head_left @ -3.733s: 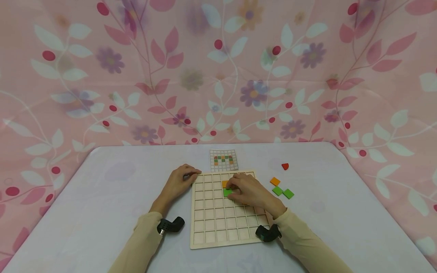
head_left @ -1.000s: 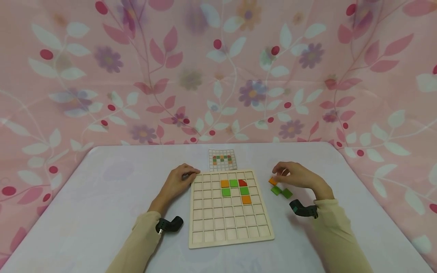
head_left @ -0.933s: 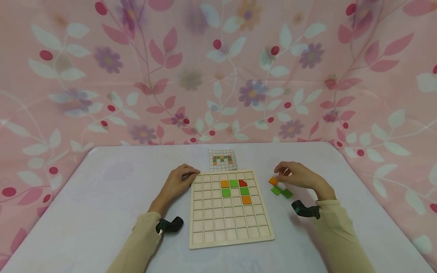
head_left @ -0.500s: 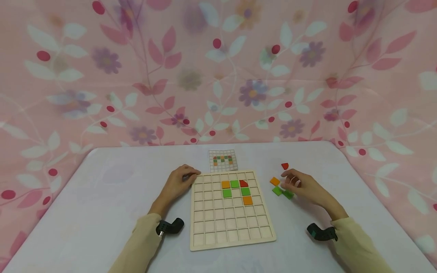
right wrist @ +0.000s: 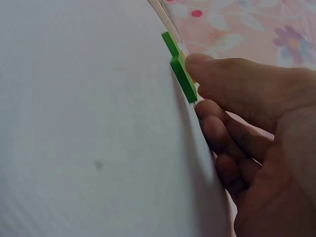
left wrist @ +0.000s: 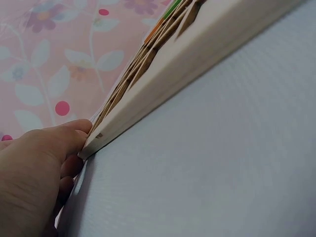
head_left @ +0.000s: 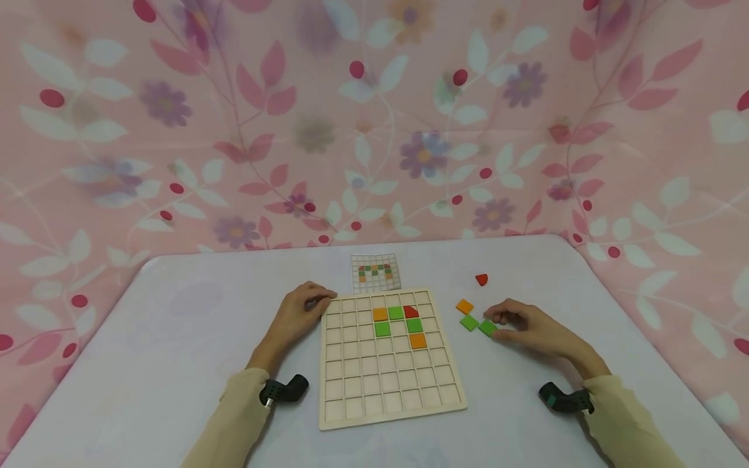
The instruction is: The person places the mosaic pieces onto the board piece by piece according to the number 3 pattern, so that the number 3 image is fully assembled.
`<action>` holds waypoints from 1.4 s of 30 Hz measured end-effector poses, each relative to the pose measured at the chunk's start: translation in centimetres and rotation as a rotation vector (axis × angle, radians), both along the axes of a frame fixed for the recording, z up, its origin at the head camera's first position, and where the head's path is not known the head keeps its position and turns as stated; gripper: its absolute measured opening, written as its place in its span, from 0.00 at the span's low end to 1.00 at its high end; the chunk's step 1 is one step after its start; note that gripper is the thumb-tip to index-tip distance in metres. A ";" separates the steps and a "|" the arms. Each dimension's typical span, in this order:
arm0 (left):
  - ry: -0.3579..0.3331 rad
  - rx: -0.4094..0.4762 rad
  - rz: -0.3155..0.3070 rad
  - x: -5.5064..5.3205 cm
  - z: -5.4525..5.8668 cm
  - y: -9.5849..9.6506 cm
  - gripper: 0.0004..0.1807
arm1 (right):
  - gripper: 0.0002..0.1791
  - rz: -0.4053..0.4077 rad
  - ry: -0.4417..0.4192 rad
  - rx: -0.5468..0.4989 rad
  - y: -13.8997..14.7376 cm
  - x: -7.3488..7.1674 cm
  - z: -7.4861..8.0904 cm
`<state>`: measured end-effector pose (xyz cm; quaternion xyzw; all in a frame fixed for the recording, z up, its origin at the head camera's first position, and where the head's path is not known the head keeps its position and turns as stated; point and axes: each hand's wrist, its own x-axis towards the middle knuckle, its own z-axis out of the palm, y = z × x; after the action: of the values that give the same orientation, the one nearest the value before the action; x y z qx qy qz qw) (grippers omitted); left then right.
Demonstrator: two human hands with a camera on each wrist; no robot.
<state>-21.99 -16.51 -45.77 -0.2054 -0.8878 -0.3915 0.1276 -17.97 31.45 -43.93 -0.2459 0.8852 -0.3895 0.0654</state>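
My left hand [head_left: 298,312] holds the upper left corner of a pale wooden grid board [head_left: 380,396], its fingertips against the edge. In the left wrist view, curled fingers [left wrist: 74,136] meet that board corner. My right hand [head_left: 535,328] is right of the board, with thumb and fingers at a green square tile [head_left: 487,328]. The right wrist view shows the thumb on this green tile [right wrist: 182,79], which is flat on the table. Beside it lie another green tile [head_left: 469,322] and an orange tile [head_left: 465,306]. A red rounded piece [head_left: 482,279] sits farther back.
In the board are an orange tile [head_left: 380,314], green tiles, a red rounded piece [head_left: 411,312] and a lower orange tile [head_left: 418,340]. Behind the board lies a pattern card [head_left: 375,273] with a coloured grid. A floral cloth [head_left: 374,130] hangs behind the white table.
My right hand has left the board, moved over the loose orange tile, then shifted right and nearer to the outer green tile. The left hand stays at the board's corner.
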 end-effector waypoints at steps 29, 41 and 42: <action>0.015 -0.001 -0.016 -0.5 -0.4 -0.3 0.08 | 0.18 0.083 0.089 -0.014 0.3 -0.1 0.1; 0.013 -0.008 -0.009 -0.2 -0.3 -0.2 0.08 | 0.15 0.025 0.089 0.029 0.0 0.3 0.1; 0.011 -0.008 -0.007 -0.2 -0.4 -0.2 0.08 | 0.15 0.027 0.095 0.033 0.0 0.3 0.0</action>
<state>-22.21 -16.70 -46.12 -0.2110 -0.8880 -0.3872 0.1302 -17.64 31.42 -43.91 -0.2747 0.8902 -0.3621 0.0327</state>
